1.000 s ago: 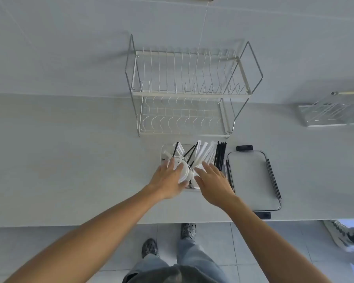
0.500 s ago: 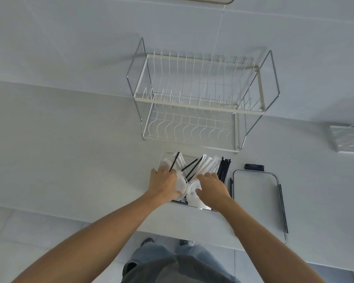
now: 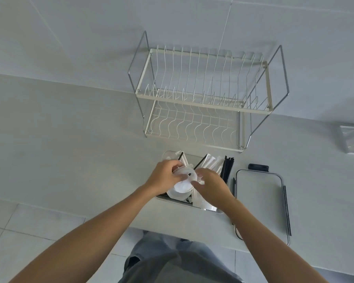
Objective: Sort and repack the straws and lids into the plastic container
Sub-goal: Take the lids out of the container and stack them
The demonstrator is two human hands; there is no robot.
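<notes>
Both hands are closed on a stack of lids (image 3: 182, 185) over the container (image 3: 173, 155). The left hand (image 3: 163, 177) is curled round the stack's left side, its fingers lying across the top lid. The right hand (image 3: 211, 184) is pressed against the stack's right side, thumb and fingertips touching the top lid's rim. A small dark mark is seen on the top lid between the two hands. The stack is tilted, with its lower lids reaching down toward the near wall of the container; whether it is resting on the contents or lifted clear cannot be told.

Beyond the hands, white straws (image 3: 209, 162) are leaned against the far side of the container, with single black straws (image 3: 199, 163) poking out among them. Just right of the right hand, a bundle of black sticks (image 3: 227, 167) is stood at the container's right edge. More white pieces are seen under the right wrist, probably further lids.

Right of the right hand, just beside the container, its cover (image 3: 260, 199) is laid flat on the counter (image 3: 70, 139), with dark clips along its edges. Well beyond the hands, a rack (image 3: 202, 103) with two wire tiers is stood against the wall. Far right of the hands, a clear tray (image 3: 353, 139) is cut off by the frame.
</notes>
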